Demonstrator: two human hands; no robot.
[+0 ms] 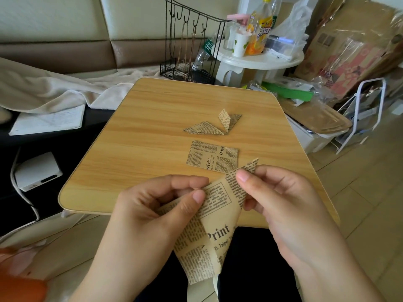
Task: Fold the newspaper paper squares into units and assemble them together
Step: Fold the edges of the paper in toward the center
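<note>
A brown and cream sofa (65, 46), draped with a beige blanket (54, 88), is seen beyond the far left corner of the wooden folding table (152, 131). Cardboard boxes (349, 51) wrapped in plastic are stacked beyond the table's far right corner, and a white round side table (257, 59) carrying a drink bottle (259, 29) and a paper cup (239, 44) is set just behind the table's far edge, beside a black wire rack (187, 46). On the table, right of centre, a folded newspaper unit (214, 125) is laid, and a flat newspaper square (212, 155) nearer the person. Over the table's near edge a partly folded newspaper sheet (209, 232) is pinched by the left hand (157, 205) and by the right hand (281, 199) at its upper corner.
</note>
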